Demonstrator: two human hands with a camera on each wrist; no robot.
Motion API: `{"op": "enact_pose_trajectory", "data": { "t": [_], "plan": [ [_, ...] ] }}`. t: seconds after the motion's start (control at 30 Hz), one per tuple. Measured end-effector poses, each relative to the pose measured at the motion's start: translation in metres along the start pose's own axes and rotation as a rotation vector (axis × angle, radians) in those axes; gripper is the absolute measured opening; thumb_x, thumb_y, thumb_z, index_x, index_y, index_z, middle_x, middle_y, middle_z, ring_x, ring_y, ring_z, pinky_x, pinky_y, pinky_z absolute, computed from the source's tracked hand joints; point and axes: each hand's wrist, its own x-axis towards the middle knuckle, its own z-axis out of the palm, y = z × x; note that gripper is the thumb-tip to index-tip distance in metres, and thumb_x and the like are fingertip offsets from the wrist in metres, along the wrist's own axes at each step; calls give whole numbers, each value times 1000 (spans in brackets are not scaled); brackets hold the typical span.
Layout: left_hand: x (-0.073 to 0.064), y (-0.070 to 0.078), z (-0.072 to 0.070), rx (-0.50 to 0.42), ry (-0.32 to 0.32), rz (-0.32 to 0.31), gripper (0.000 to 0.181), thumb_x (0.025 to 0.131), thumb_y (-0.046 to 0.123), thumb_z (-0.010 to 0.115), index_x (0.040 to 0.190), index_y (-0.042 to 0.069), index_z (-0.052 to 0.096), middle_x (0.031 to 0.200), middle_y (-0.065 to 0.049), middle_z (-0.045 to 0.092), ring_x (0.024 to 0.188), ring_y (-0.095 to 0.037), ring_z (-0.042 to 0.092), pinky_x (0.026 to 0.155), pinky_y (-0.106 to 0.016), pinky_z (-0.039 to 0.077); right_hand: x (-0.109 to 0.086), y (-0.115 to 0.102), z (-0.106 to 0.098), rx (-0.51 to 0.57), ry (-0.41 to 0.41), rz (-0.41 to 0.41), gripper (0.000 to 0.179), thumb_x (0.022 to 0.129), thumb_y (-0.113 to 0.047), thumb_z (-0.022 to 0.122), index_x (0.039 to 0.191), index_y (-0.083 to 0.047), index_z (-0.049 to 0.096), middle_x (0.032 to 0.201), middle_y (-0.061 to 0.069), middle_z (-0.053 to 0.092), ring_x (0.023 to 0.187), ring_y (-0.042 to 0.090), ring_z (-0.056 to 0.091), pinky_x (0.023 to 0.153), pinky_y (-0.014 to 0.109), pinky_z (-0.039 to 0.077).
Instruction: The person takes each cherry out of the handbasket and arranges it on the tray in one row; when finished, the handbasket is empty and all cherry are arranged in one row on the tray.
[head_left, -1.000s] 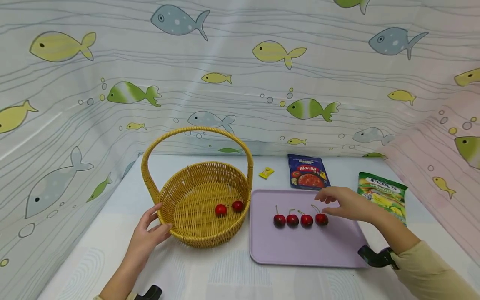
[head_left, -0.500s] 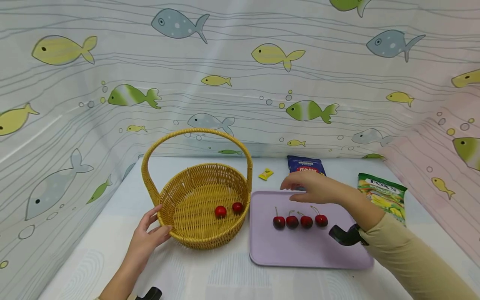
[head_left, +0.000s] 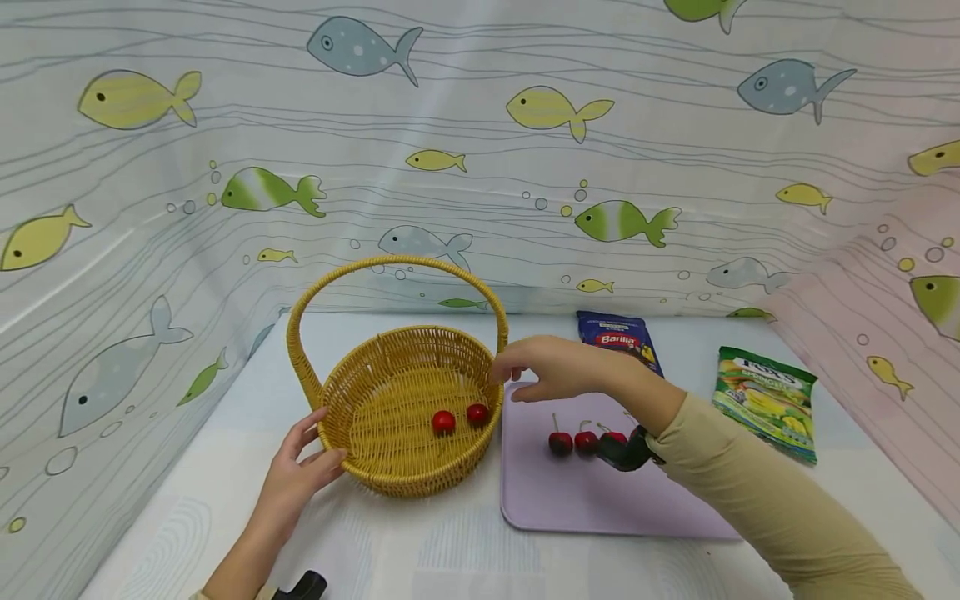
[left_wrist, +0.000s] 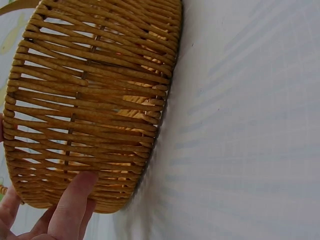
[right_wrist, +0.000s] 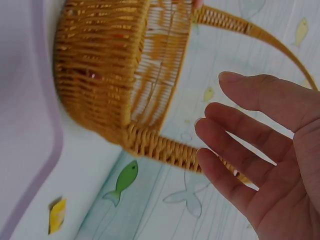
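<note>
A yellow woven basket [head_left: 405,486] with a tall arched handle stands on the left of the table, with two red cherries [head_left: 443,423] inside. My left hand [head_left: 300,471] holds its left rim, thumb against the outer wall in the left wrist view. My right hand [head_left: 547,367] hovers by the basket's right rim, beside the handle's foot. Nothing lies between its loosely bent fingers [right_wrist: 240,122] in the right wrist view. Several dark red cherries [head_left: 561,443] with stems sit in a row on the lilac tray [head_left: 600,504]; my right wrist partly covers the row.
Behind the tray lies a blue Barilla pouch [head_left: 617,332], partly behind my right arm. A green Fox's candy bag [head_left: 767,404] lies to the right. One yellow wrapped candy [right_wrist: 57,216] shows beside the tray in the right wrist view. A fish-printed curtain [head_left: 480,200] surrounds the table.
My right hand has moved left from above the right end of the cherry row to the basket's right rim, still holding nothing. The left hand and basket have stayed put.
</note>
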Motion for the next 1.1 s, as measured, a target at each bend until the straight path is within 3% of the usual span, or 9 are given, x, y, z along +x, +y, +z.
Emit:
{"op": "enact_pose_trajectory", "data": {
  "t": [0.47, 0.8, 0.93, 1.1],
  "plan": [
    [-3, 3, -5, -14, -2, 19, 70, 86, 17, 63, 145, 17, 25, 140, -20, 24, 107, -20, 53, 78, -32, 54, 89, -9, 19, -18, -224, -140, 25, 84, -4, 66, 108, -10, 63, 100, 3, 62, 95, 20, 57, 81, 24, 48],
    [-12, 21, -3, -23, 2, 32, 68, 87, 10, 60, 145, 9, 24, 139, -25, 21, 106, -23, 54, 75, -30, 55, 151, 3, 32, -22, -454, -67, 24, 83, 0, 67, 105, -8, 68, 103, 3, 63, 98, 18, 56, 78, 19, 46],
    [-12, 24, -1, -23, -6, 13, 67, 88, 8, 58, 145, 10, 23, 140, -23, 22, 110, -27, 51, 78, -31, 54, 165, 9, 38, -11, -561, 11, 21, 81, 3, 67, 97, -10, 70, 97, -4, 61, 94, 15, 55, 74, 21, 47],
    [-14, 28, 3, -22, -20, -31, 67, 90, 7, 56, 147, 12, 21, 143, -21, 21, 119, -34, 44, 82, -31, 53, 172, 17, 51, -72, -750, 72, 25, 78, 6, 69, 95, -12, 71, 97, -6, 62, 90, 8, 54, 74, 20, 48]
  ]
}}
